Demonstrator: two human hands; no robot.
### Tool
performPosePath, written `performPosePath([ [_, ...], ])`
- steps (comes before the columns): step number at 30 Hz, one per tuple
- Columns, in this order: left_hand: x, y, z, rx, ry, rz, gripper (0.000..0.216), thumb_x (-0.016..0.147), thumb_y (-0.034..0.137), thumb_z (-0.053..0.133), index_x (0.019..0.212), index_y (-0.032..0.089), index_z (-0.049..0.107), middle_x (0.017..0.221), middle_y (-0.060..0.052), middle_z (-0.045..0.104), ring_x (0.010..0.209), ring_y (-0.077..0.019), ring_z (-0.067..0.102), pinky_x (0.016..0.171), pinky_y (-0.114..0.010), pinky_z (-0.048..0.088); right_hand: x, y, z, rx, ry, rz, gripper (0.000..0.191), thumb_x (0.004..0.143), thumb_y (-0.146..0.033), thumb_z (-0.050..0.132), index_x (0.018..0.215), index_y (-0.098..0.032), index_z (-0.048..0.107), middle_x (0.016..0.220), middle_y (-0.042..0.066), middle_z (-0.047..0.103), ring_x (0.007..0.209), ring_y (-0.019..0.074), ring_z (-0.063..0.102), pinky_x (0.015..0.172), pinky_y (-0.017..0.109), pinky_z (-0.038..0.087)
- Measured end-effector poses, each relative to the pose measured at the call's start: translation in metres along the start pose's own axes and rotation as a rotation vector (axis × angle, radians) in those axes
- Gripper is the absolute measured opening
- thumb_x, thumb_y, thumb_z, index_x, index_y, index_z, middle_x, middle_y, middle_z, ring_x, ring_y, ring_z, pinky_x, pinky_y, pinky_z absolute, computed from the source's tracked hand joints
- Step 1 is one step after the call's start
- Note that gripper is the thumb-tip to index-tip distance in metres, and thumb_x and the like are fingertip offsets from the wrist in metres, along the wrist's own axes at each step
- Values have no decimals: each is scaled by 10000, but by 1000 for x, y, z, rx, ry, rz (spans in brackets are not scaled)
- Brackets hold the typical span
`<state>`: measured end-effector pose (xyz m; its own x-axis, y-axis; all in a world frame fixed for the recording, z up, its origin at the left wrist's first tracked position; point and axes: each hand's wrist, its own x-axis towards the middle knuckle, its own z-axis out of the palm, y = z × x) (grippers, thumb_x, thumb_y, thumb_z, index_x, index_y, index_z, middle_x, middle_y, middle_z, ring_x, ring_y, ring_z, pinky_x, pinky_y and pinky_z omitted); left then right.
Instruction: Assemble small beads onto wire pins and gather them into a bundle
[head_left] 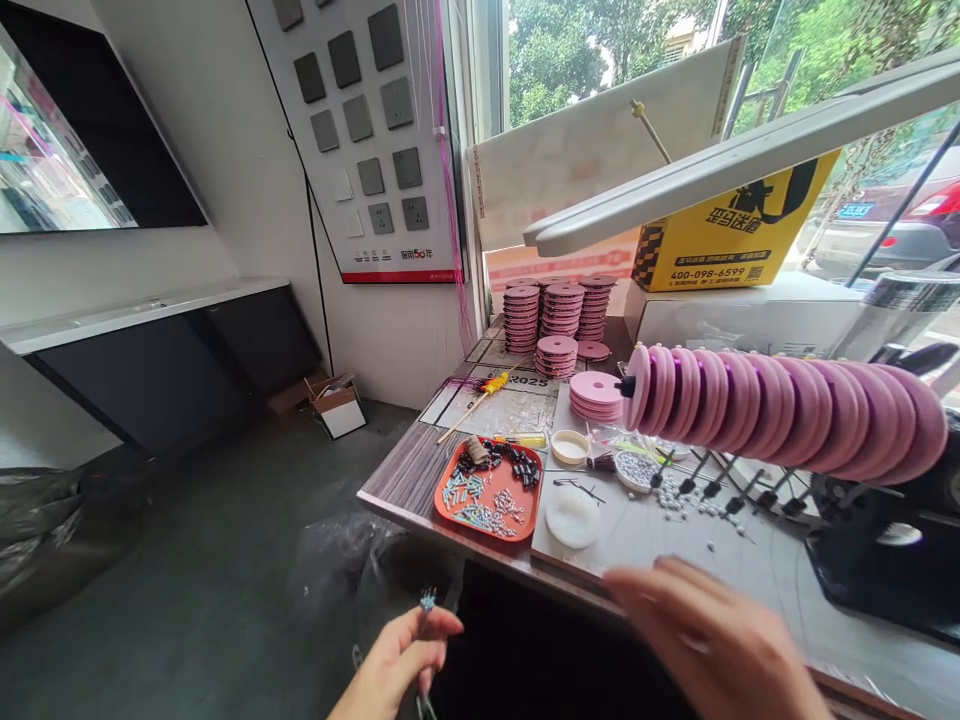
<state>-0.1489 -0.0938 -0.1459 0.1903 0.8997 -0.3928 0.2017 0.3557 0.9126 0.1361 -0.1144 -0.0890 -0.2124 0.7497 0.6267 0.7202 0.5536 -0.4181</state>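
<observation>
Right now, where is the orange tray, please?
In the head view, the orange tray sits at the table's left front edge, beside the white disc.

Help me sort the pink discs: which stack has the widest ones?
The front stack, just left of the threaded row; its discs are broader and paler than the back stacks'.

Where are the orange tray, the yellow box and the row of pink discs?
orange tray (527, 500): head view, bare floor near its right rim.
yellow box (739, 225): head view, middle of its printed front.
row of pink discs (780, 400): head view, a disc midway along.
</observation>
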Motion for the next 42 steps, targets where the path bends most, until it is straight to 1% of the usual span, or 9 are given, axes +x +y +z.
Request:
performPosePath([
  [3, -1, 5, 3, 35, -48, 42, 332, 679, 199, 508, 968, 156, 665, 728, -5, 553, 677, -140, 467, 643, -244, 381, 29, 9, -12, -446, 110, -95, 294, 876, -152, 360, 739, -205, 615, 545, 0, 569, 435, 154, 544, 436, 256, 347],
  [6, -2, -1, -5, 178, 52, 99, 363, 724, 245, 509, 1051, 174, 652, 827, -34, 614, 857, -206, 527, 815, -302, 381, 45, 14, -7, -654, -47, -116, 265, 637, -13, 397, 550, -207, 554, 423, -1, 508, 356, 187, 511, 397, 285, 219],
  [10, -8, 5, -9, 136, 147, 67, 347, 766, 299, 500, 1055, 191, 658, 968, -59, 655, 1020, -257, 509, 935, -347, 312, 48, 15, 3, -585, -198, -87, 215, 682, -61, 474, 551, -212, 551, 417, -27, 510, 365, 144, 510, 398, 254, 194],
  [13, -15, 24, 5, -98, 103, 68, 310, 778, 307, 501, 994, 183, 684, 905, -61, 678, 951, -234, 529, 880, -311, 359, 46, 17, 6, -576, -159, 18, 213, 819, -185, 444, 699, -218, 618, 461, -15, 560, 376, 151, 530, 401, 237, 193],
  [18, -22, 48, 36, -401, 52, 97, 238, 714, 231, 578, 901, 162, 708, 751, -54, 672, 767, -174, 531, 746, -261, 400, 39, 20, 11, -552, -147, 24, 263, 831, -203, 411, 652, -216, 604, 421, -21, 541, 351, 179, 537, 370, 232, 191],
  [26, -26, 50, 35, -584, 471, 210, 436, 692, 365, 686, 1046, 188, 504, 751, -3, 630, 710, -118, 493, 660, -211, 403, 16, 2, 17, -258, 159, 137, 400, 945, -426, 311, 744, -212, 582, 418, -80, 445, 300, 71, 438, 350, 146, 348],
  [30, -22, 40, 52, -528, 110, 155, 461, 673, 501, 687, 919, 170, 483, 598, 19, 586, 456, -34, 340, 467, -162, 273, 19, 8, 25, -547, 161, 111, 483, 960, -386, 218, 728, -213, 604, 434, -43, 519, 335, 143, 525, 331, 234, 329],
  [33, -19, 37, 67, -486, -62, 90, 509, 635, 588, 676, 842, 188, 440, 551, 45, 539, 385, -1, 243, 405, -152, 165, 28, 15, 27, -444, 21, 112, 450, 950, -382, 256, 694, -243, 599, 397, -68, 494, 326, 137, 521, 313, 224, 326],
  [42, -17, 40, 84, -484, -84, 38, 497, 672, 621, 614, 711, 207, 343, 499, 109, 404, 334, 7, 155, 342, -152, 73, -14, -15, 34, 3, 175, 142, 220, 916, -325, 436, 801, -200, 575, 538, -58, 521, 394, 54, 468, 462, 139, 393],
])
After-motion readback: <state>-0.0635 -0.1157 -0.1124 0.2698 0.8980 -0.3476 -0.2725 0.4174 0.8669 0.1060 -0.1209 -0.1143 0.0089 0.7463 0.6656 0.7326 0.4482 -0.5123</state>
